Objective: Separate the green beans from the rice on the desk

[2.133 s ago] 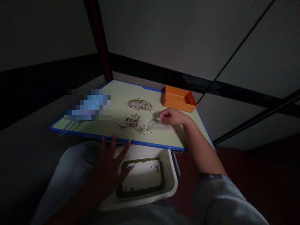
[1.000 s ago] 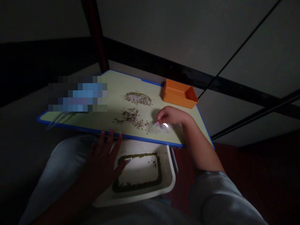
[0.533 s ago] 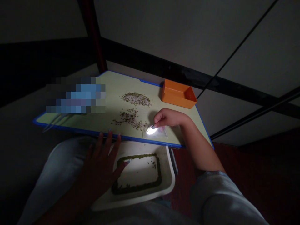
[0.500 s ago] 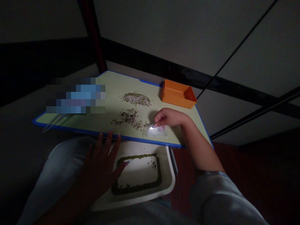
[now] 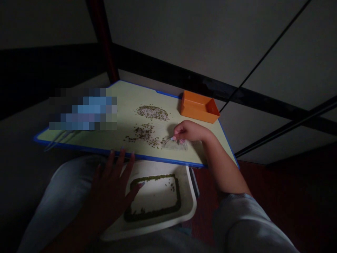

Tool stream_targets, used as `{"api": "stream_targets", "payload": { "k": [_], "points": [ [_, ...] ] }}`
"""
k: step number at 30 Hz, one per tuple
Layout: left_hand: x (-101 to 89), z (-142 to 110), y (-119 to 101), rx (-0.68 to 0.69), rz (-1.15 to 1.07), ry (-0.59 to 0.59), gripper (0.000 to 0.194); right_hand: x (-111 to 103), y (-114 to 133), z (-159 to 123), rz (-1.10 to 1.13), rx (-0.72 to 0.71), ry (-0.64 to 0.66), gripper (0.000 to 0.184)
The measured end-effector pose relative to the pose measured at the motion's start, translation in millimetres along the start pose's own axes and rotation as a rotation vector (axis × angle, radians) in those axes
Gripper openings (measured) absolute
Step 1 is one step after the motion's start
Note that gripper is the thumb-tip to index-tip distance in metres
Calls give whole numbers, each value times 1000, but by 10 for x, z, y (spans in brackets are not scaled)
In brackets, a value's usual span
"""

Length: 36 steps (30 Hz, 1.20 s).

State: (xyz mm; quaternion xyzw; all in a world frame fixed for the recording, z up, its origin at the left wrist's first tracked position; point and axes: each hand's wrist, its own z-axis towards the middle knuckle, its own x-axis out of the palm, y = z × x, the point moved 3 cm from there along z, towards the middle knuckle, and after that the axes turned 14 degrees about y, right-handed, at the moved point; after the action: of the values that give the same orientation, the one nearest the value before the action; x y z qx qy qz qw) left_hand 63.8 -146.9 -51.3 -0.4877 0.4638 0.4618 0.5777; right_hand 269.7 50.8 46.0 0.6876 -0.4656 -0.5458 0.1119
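My right hand (image 5: pixel 184 131) pinches a clear half-round protractor (image 5: pixel 174 144) low over the yellow board (image 5: pixel 118 102), its straight edge toward me. Close to its left end lies a loose scatter of small dark green and brown grains (image 5: pixel 143 133). Farther back is a denser pile of grains mixed with pale bits (image 5: pixel 152 112). My left hand (image 5: pixel 113 186) is spread, fingers apart, by the left side of a white basin (image 5: pixel 191 203). Its fingertips reach the board's blue front edge, and I cannot tell whether they touch it. Green grains (image 5: pixel 154 212) line the border of the basin's floor.
An orange open box (image 5: pixel 198 110) stands at the board's back right corner. A blurred-out bluish item (image 5: pixel 89 109) with a thin white loop lies on the left of the board. Behind rise grey panels (image 5: pixel 184 42) with dark strips. Dark red floor (image 5: pixel 259 189) shows at right.
The protractor came toward the board's front edge, and a grain dropped over it above the basin. Since then the protractor has moved slightly back. My left hand stays spread.
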Motion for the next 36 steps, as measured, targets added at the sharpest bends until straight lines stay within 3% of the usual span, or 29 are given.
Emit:
{"api": "stream_targets", "payload": {
  "k": [16, 23, 28, 36],
  "points": [
    [-27, -6, -10, 15, -18, -15, 76, 79, 92, 94, -22, -57, 23, 24],
    [-21, -1, -24, 3, 10, -4, 74, 156, 131, 112, 61, -114, 198, 22],
    [-26, -2, -33, 7, 23, -9, 75, 92, 113, 59, 40, -102, 122, 21],
    [-38, -10, -26, 0, 6, 1, 74, 35, 57, 39, -39, 29, 12, 20]
  ]
}}
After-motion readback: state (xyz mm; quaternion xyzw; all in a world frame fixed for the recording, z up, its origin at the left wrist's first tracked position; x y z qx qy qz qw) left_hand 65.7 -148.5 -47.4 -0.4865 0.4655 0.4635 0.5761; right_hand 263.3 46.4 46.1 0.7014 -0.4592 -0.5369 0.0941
